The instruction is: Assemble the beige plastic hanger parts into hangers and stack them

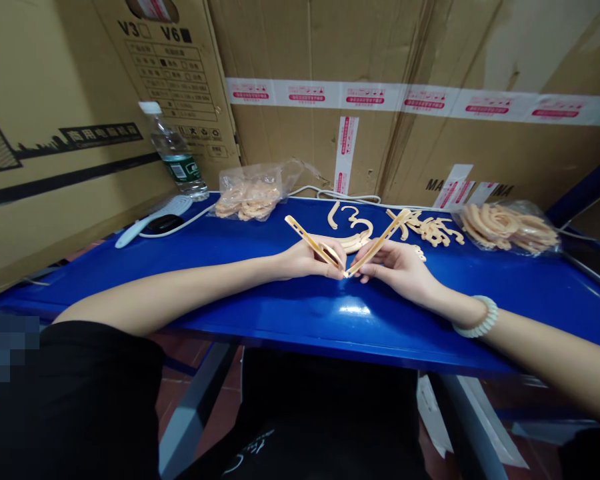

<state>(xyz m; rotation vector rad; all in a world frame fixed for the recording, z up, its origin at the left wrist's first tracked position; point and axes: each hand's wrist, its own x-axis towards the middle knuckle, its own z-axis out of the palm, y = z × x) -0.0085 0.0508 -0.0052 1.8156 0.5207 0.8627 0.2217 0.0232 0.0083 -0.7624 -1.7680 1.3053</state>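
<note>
My left hand (303, 259) is closed on a long beige plastic strip (303, 233) that slants up to the left, with slots along it. A second beige piece curves beside it in the same grip. In my right hand (407, 270), fingers closed, is another beige strip (386, 239) slanting up to the right. The lower ends of the two strips meet in a V between my fingertips, and I cannot tell whether they are joined. Just behind my hands, curved beige pieces (357, 227) lie on the blue table (260, 307).
A heap of beige pieces (433, 229) lies behind my right hand. Clear bags of similar parts stand at left (250, 197) and right (510, 227). At the left are a water bottle (177, 157), a pale blue brush (153, 220) and a cable. Cardboard (290, 133) walls the back.
</note>
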